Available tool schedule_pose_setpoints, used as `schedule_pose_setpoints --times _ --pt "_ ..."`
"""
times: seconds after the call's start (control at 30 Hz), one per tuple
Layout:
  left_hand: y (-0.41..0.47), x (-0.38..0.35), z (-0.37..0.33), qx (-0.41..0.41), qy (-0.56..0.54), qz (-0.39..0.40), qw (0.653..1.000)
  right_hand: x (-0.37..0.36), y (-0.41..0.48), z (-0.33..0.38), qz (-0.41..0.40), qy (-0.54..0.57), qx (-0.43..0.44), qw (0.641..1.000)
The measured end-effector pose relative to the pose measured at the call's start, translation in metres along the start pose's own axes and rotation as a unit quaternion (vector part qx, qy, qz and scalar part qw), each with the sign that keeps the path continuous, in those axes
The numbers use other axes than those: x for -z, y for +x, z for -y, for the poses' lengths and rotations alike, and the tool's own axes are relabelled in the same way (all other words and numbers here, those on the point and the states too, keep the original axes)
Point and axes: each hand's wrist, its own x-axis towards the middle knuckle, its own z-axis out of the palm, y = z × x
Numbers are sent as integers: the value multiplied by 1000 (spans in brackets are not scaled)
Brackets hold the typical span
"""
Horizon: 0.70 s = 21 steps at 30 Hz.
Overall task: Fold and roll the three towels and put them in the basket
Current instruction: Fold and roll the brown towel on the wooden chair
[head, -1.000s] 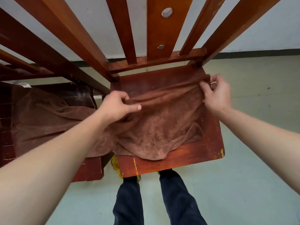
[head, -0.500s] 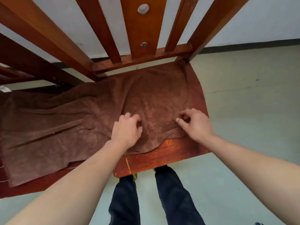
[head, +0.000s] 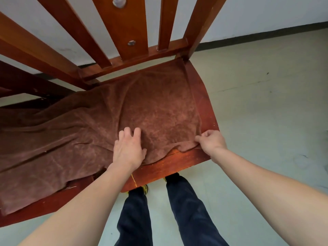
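- Two wooden seats side by side: left seat [head: 40,206], right seat [head: 204,107]; slatted backrest [head: 124,25] rises behind them.
- One towel [head: 85,139], brown, lies spread across both seats, wrinkled at left, flatter at right.
- Left hand [head: 128,150]: palm down, fingers slightly spread, pressing the towel near its front edge.
- Right hand [head: 211,142]: fingers curled, pinching the towel's near right corner.
- Dark trousers [head: 186,210] stand below the seat front.

brown terry-cloth towel [head: 92,135] | unfolded, spread flat, lightly creased | lies lengthwise across red-brown wooden chair seat [head: 204,103], running off to the left | near-right corner bunched, pinched by right hand [head: 212,142] | left hand [head: 128,150] rests on near edge
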Motion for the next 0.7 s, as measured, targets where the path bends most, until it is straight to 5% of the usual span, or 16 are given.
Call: schedule_pose_setpoints --times 0.17,0.3,0.4,0.47,0.53,0.63,0.7 --pt "-11 -4 6 -32 -31 -27 999 21 1 -2 -79 -104 27 991" --pt "-32 -1 28 109 -235 -152 954 10 -21 14 -117 -167 199 959" --pt "-50 -8 61 356 -387 -153 837 -18 -51 39 -59 -173 346 920" --pt "-64 -14 93 504 -494 -83 704 -46 -75 53 34 -193 409 891" --pt "-75 -20 118 563 -577 -11 591 -72 -93 59 101 -283 453 840" --pt "-83 -33 149 560 -633 21 534 -101 -104 50 105 -462 488 734" --pt "-78 -36 163 540 -669 0 512 -106 -105 45 85 -472 484 732"
